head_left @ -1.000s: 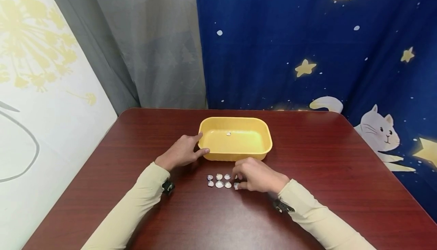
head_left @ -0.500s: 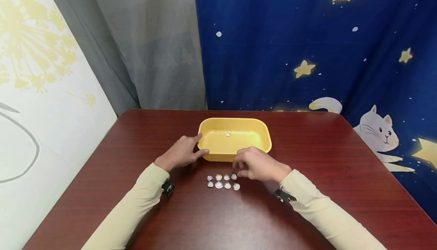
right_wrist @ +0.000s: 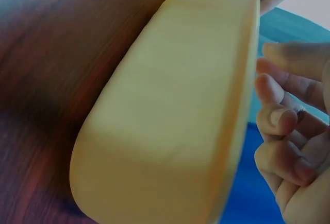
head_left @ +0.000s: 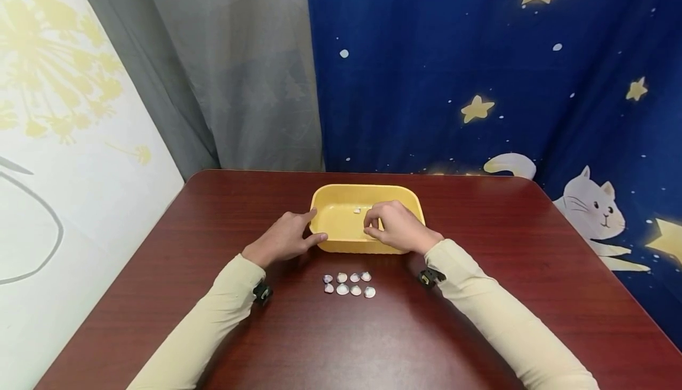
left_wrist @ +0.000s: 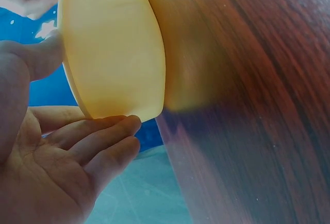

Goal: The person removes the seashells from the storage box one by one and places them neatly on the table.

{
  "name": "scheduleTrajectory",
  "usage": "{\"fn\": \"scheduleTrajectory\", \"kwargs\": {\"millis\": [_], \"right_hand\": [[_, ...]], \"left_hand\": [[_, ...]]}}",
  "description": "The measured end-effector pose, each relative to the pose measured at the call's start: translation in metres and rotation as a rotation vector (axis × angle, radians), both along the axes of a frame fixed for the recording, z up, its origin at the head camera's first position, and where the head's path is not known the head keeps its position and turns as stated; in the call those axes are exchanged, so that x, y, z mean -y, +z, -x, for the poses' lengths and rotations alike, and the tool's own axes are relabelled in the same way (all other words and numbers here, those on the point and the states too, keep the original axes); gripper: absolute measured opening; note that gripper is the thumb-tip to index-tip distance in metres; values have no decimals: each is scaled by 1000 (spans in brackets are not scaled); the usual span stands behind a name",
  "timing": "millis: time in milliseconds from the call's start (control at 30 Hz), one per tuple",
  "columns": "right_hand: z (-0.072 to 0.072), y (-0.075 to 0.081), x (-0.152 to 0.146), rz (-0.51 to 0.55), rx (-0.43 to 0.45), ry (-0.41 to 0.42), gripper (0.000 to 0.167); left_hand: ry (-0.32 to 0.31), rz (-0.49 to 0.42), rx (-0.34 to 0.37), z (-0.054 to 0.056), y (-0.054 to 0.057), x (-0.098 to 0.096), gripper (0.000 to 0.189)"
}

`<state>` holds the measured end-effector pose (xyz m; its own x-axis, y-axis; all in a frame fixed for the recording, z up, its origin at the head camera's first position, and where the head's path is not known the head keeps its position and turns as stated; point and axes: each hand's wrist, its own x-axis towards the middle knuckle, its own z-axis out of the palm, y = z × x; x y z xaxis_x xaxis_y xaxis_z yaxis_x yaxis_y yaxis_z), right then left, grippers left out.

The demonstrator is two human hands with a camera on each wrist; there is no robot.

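A yellow plastic basin [head_left: 333, 247] stands on the table, with one small pale seashell [head_left: 357, 211] on its floor. My left hand [head_left: 285, 237] holds the basin's left front corner, thumb over the near rim and fingers at the end wall. In the left wrist view, the fingers [left_wrist: 105, 144] lie against that wall's outside. Over the basin's right half hangs my right hand [head_left: 396, 224], fingers loosely bent; no object shows between the fingertips [right_wrist: 268, 87] in the right wrist view. In front of the basin several shells lie in two short rows, including a white one [head_left: 343, 289].
The dark red wooden table [head_left: 256, 342] reaches back to a grey curtain [head_left: 256, 82] and a blue starry curtain [head_left: 405, 82]. At the left is a white patterned surface [head_left: 64, 200]. Each wrist wears a small black device.
My right hand has left the right end of the shell rows, uncovering the shells there, and has moved up over the basin. My left hand has stayed at the basin's corner.
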<state>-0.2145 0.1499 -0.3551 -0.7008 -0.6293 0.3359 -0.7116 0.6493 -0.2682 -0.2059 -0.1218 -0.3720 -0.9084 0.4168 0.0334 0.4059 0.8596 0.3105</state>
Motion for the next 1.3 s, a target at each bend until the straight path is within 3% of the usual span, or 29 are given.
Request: {"fn": "scheduleTrajectory", "kwargs": {"millis": [500,767,1100,1300], "right_hand": [[38,-12,15,-97,126,-161,4],[55,-24,21,-142,194,-216,24],[64,-27,28,-149,199,-190,27],[68,-30,29,-228,209,-180,11]], "left_hand": [[1,-2,6,1,2,0,77],[-3,2,9,1,1,0,77],[-21,-2,-24,1,1,2,75],[-24,-2,-19,0,1,1,76]]}}
